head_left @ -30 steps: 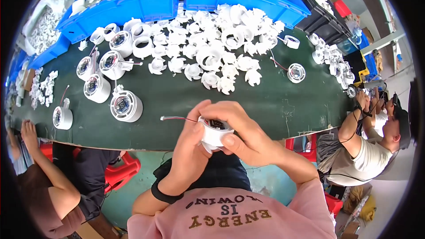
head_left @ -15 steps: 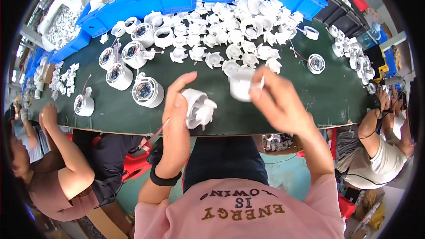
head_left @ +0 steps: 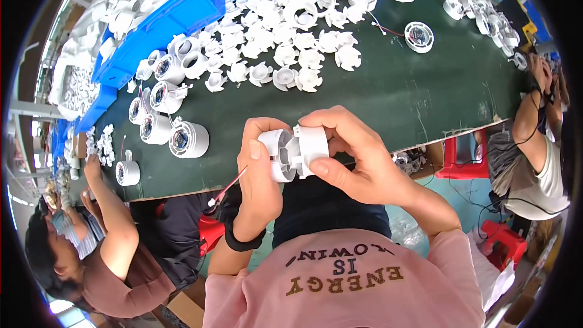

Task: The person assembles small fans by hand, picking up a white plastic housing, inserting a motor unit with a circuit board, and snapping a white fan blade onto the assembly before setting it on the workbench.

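My left hand (head_left: pixel 260 176) is closed around a white round fan housing (head_left: pixel 271 149), and a thin red wire with a small white plug trails below that wrist. White fan blades (head_left: pixel 293 149) show in the gap at the housing's inner end. My right hand (head_left: pixel 364 161) grips a short white plastic cylinder (head_left: pixel 314 144) between thumb and fingers. Both parts face each other end to end over the table's near edge, the cylinder close against the blades; whether they touch is hard to tell.
Loose white fan wheels (head_left: pixel 285 54) are heaped across the green table (head_left: pixel 401 100). Several round units with circuit boards (head_left: pixel 189 140) stand to the left, and another (head_left: pixel 419 37) lies at the right. Blue bins (head_left: pixel 182 15) line the back. Co-workers sit at both sides.
My right hand has brought the white cylinder down and left, up to the housing in my left hand. The view has shifted and turned, so the table appears tilted.
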Demonstrator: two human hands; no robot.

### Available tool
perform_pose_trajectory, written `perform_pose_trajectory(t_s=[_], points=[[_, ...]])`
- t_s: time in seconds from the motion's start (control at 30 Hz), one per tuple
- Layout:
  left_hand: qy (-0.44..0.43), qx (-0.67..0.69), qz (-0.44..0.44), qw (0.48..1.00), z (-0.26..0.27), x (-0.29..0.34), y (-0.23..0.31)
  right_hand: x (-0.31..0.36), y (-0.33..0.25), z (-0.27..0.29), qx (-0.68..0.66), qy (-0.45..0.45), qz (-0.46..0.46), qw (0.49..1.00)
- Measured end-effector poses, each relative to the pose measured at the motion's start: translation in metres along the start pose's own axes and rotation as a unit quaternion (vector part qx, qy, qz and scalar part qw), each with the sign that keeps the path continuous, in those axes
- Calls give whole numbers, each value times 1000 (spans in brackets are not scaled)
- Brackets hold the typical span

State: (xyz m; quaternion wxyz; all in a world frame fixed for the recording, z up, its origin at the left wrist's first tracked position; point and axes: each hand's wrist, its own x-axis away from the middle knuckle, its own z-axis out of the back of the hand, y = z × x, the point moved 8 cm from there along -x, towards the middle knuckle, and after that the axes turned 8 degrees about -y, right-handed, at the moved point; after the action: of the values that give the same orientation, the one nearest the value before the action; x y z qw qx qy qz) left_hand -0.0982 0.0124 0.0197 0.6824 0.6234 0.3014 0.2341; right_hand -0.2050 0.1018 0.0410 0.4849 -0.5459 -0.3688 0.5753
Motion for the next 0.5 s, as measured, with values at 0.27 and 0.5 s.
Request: perform_pose_trajectory(t_s=[0.27,0.5], points=[[-12,-122,-71,990,-16,0,24,9,2,0,-26,33,-31,999],[-15,-114,-89,989,-28,5,27,12,-3,-8,36,93,88,991]])
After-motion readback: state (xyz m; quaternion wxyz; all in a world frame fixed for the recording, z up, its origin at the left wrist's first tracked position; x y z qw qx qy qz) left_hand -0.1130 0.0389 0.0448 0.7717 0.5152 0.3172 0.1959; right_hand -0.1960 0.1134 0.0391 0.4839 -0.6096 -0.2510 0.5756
